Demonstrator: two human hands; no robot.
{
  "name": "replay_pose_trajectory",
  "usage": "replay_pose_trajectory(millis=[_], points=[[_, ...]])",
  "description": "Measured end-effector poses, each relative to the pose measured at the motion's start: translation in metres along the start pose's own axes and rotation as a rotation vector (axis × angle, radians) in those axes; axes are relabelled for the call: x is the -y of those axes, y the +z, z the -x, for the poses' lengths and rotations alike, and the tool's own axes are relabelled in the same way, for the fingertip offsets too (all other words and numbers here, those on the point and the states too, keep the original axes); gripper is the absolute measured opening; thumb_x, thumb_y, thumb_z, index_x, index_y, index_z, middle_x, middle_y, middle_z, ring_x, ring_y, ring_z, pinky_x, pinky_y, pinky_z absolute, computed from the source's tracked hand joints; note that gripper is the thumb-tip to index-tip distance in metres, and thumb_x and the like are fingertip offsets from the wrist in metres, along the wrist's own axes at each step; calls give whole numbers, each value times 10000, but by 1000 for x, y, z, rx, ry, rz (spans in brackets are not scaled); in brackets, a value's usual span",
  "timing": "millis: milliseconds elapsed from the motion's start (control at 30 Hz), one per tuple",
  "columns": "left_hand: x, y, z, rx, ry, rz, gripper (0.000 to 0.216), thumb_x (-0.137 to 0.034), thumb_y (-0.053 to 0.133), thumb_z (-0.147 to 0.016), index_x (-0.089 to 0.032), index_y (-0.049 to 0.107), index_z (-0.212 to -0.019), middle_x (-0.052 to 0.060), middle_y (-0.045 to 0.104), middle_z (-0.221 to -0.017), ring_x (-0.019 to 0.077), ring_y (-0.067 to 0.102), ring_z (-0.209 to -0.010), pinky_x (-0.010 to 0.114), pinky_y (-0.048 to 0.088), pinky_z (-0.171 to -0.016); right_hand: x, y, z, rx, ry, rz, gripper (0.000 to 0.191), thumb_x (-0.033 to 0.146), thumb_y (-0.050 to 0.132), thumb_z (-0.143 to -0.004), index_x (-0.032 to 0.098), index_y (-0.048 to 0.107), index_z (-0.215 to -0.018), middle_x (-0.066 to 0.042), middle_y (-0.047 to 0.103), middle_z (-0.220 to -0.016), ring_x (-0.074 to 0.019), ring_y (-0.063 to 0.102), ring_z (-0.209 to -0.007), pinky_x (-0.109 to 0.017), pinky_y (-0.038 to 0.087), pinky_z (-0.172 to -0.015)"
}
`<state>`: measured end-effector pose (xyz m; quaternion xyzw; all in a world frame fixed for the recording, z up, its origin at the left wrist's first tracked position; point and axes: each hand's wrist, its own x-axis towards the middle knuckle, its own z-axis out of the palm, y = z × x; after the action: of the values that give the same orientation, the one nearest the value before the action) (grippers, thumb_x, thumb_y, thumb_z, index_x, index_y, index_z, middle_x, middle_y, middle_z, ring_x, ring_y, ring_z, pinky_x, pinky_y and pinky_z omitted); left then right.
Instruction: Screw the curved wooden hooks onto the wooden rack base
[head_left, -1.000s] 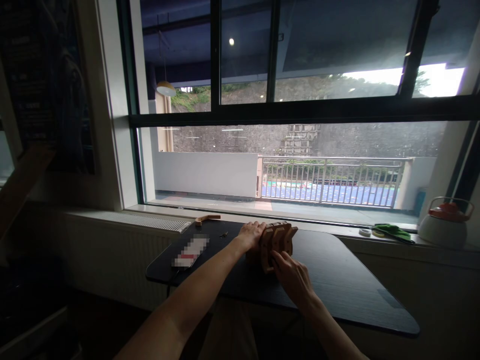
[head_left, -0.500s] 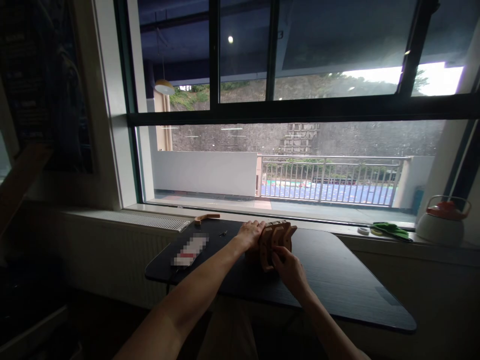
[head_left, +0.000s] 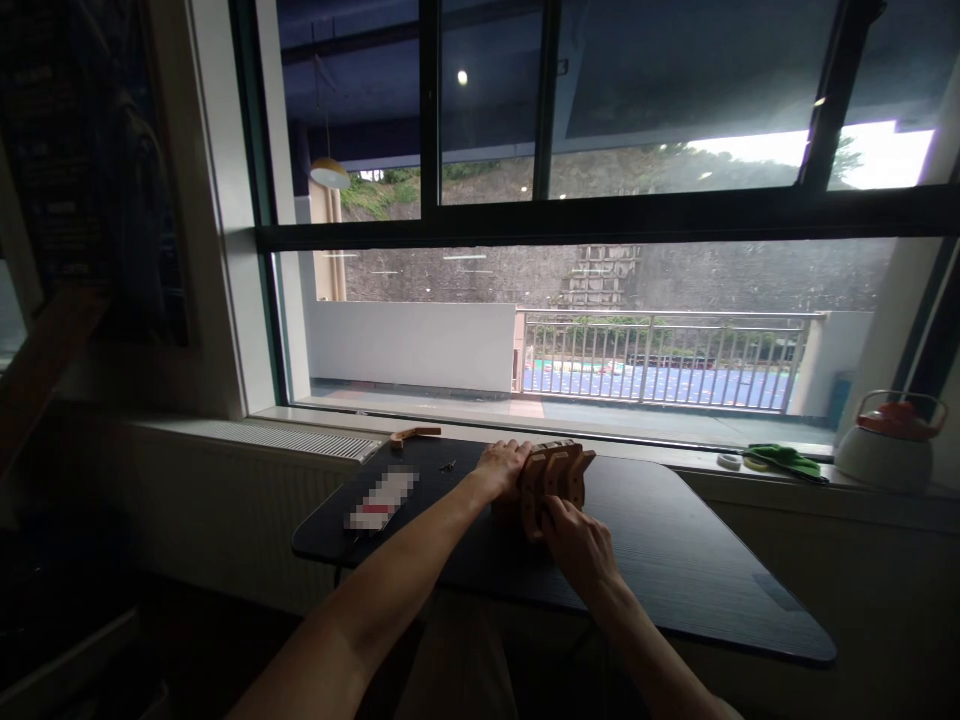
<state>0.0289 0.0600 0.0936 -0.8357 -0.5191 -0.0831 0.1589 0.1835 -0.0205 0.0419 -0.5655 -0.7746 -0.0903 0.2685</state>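
Left hand, curled, holds the wooden object; right hand, fingers bent, touches it, tips hidden, grip unclear.

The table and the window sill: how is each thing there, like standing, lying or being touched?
left hand: on the wooden object's left side
right hand: fingertips at its near side
wooden object: on the table, touched by both hands
curved wooden piece: lying apart
pixelated item: lying flat
kettle: upright, handle raised
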Motion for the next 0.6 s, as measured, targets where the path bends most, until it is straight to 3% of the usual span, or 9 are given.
replay_pose_trajectory(millis=[167, 267, 467, 600], points=[[0, 0, 1, -2, 6, -2, 825, -435, 636, -593, -198, 280, -1299, 119, 515, -1148, 296, 509, -1019, 400, 428, -853, -13, 18, -8, 0, 216, -370, 269, 359, 409, -859, 242, 592, -1019, -20, 677, -914, -184, 625, -850, -254, 427, -677], [1, 1, 0, -2, 4, -3, 814, -438, 635, -593, -203, 289, -1291, 116, 519, -1140, 292, 516, -1006, 397, 432, -844, -17, 20, -11, 16, 245, -462, 284, 367, 401, -851, 231, 603, -998, -28, 675, -923, -185, 620, -870, -257, 437, -679], [1, 1, 0, -3, -3, 0, 831, -429, 641, -586, -212, 268, -1296, 108, 510, -1156, 278, 502, -1036, 381, 415, -877, -3, -2, -3, 42, 71, -79, 282, 293, 444, -854, 261, 523, -1123, -26, 674, -916, -193, 637, -783, -250, 393, -606], [0, -1, 1, 8, -9, 5, 800, -420, 632, -599, -216, 280, -1288, 109, 511, -1153, 275, 507, -1028, 381, 416, -870, 3, -9, 0, 40, -20, 75, 237, 217, 416, -874, 249, 532, -1078, -34, 657, -938, -174, 640, -765, -232, 375, -578]])
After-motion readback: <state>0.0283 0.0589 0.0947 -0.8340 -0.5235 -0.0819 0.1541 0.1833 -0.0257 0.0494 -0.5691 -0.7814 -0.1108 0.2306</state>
